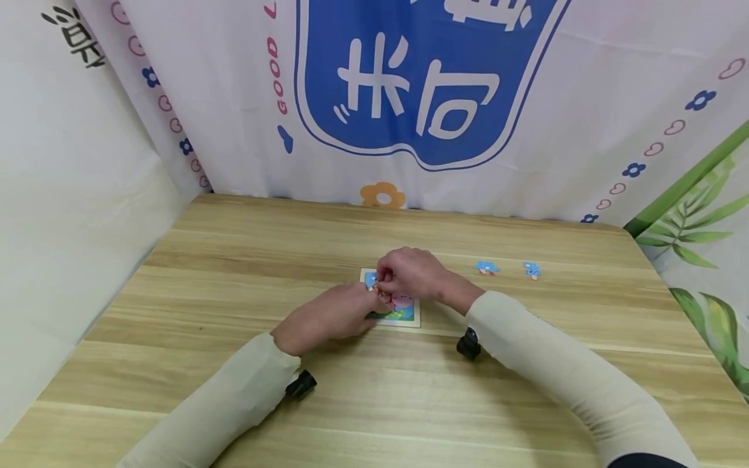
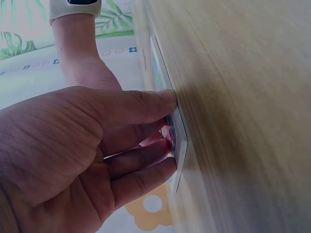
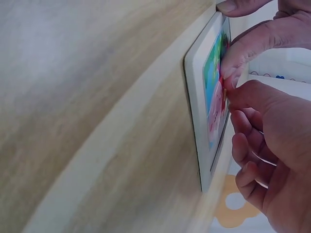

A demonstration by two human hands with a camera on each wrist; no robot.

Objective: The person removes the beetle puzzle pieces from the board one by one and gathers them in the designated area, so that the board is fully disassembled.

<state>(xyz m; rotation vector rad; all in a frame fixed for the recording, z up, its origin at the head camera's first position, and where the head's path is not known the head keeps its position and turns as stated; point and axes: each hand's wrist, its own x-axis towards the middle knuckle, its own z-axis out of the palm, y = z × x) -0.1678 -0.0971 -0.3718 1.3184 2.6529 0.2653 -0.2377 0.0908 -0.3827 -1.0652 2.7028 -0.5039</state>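
A small jigsaw puzzle in a pale frame [image 1: 417, 323] lies flat on the table, its picture showing pink, blue and green. My left hand [image 1: 336, 312] reaches over its left side. In the left wrist view that hand's thumb [image 2: 163, 98] rests at the frame's edge while its fairly straight fingers touch the picture. My right hand [image 1: 412, 273] is above the puzzle's upper part. Its thumb and forefinger pinch a small puzzle piece [image 3: 224, 95], mostly hidden by the fingertips, right at the picture's surface. Its other fingers curl loosely.
Two loose blue puzzle pieces lie right of the hands, one nearer [image 1: 487, 267] and one farther right [image 1: 532, 270]. The wooden table [image 1: 234, 260] meets a printed white cloth [image 1: 246, 162] at its back edge. Dark devices hang under both wrists.
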